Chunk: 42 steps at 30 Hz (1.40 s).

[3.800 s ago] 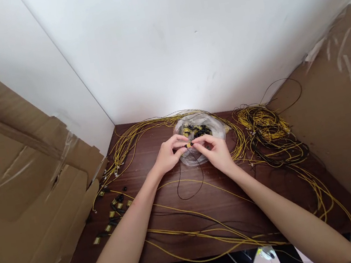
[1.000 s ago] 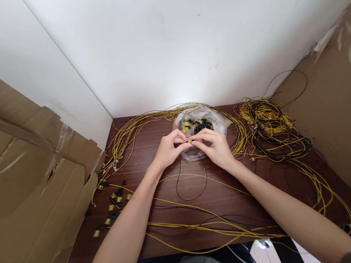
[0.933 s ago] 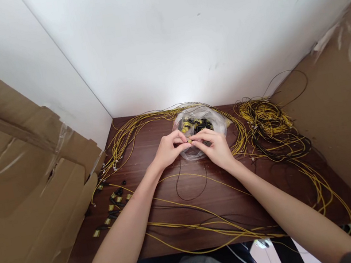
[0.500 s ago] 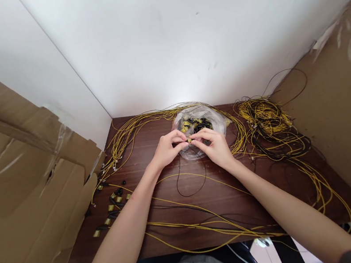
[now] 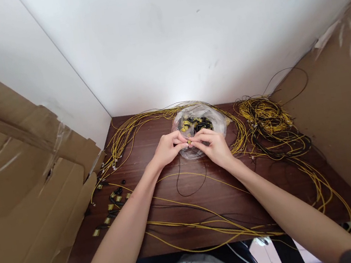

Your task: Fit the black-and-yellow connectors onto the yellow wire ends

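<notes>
Above the front of a clear plastic bag (image 5: 218,120), my left hand (image 5: 167,149) and my right hand (image 5: 214,146) meet fingertip to fingertip. Both are closed in a pinch on a small yellow piece (image 5: 189,141), too small to name exactly. A thin black wire (image 5: 191,194) hangs in a loop beneath the fingers; its ends are hidden by the hands. Inside the bag lie several black and yellow small parts (image 5: 203,123).
Yellow wires (image 5: 123,138) curve along the back left, and a tangled yellow-and-black wire bundle (image 5: 267,118) sits at right. Black pieces with yellow tabs (image 5: 110,207) lie left of my forearm. Cardboard (image 5: 28,174) flanks the brown table (image 5: 159,192); a white wall (image 5: 160,39) stands behind.
My fingertips have shifted very slightly around the small yellow piece. Otherwise the hands, wires and bag stay in place.
</notes>
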Available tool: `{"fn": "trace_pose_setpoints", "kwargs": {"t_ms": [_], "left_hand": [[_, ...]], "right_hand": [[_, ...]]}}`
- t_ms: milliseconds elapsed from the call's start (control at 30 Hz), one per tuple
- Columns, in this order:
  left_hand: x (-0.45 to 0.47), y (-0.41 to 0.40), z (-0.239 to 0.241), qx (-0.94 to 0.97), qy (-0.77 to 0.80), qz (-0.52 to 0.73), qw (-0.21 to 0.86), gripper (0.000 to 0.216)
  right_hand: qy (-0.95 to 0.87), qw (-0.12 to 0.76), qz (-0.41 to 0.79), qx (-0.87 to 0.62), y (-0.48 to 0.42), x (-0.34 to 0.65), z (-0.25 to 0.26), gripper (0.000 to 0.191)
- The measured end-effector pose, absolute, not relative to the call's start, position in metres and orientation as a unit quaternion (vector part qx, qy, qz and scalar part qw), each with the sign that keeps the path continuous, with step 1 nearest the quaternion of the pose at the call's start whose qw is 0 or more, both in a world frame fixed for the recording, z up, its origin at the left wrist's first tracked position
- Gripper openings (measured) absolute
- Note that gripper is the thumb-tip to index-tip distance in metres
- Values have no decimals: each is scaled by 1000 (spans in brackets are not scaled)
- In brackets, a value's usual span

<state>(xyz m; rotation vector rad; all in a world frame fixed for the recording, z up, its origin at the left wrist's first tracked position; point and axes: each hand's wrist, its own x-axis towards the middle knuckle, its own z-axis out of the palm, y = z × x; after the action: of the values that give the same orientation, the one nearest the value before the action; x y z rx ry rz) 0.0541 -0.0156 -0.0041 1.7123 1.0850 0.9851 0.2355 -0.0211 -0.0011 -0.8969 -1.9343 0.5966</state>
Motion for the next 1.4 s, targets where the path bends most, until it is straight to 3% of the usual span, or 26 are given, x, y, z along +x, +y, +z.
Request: {"fn": "trace_pose_setpoints", "kwargs": {"t_ms": [600,1000,1167,1400], "left_hand": [[58,-14,-10,658,410,412,478,16],[57,-15,-9,681,400,405,461,13],[57,-15,-10,688,406,401,448,13],[58,-13,-10,671,401,415,465,15]], "right_hand": [[-813,390,209,-378,-20,235,6,15],[-737,383,334,-446,-21,232,9,8],[-686,372,417,-466,-19,232,9,14],[-658,391,439,-471,-20,231,6,19]]}}
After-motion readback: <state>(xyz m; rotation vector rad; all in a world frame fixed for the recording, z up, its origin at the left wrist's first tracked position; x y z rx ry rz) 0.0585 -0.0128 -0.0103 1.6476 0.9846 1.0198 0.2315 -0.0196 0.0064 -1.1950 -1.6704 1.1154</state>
